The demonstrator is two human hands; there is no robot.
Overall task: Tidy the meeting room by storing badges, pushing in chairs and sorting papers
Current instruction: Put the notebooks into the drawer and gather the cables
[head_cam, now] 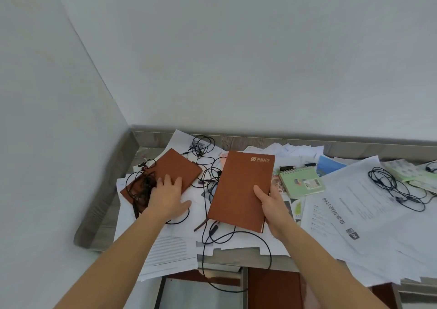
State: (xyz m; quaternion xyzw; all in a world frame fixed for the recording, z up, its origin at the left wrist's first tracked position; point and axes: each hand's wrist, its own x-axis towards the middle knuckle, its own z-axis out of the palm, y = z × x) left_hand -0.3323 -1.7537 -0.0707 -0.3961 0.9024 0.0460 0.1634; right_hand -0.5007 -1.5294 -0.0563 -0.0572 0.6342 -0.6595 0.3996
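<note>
My right hand [272, 204] grips the lower right edge of a brown notebook with a logo [238, 188], lifted a little above the papers. A second brown notebook [172, 169] lies tilted at the left, with a tangle of black cord [139, 186] over its near corner. My left hand [169, 195] rests flat on that notebook's near end, fingers spread. Loose white papers [354, 204] cover most of the table [106, 190]. Black lanyard cords [203, 148] run between and under the notebooks.
A green spiral notepad [300, 181] lies right of the held notebook, a blue card [328, 164] behind it. Another black cord bundle [390, 186] sits on papers at the right, beside green patterned pads [409, 174]. The walls meet at the table's far left corner. A chair back [203, 289] stands below the table edge.
</note>
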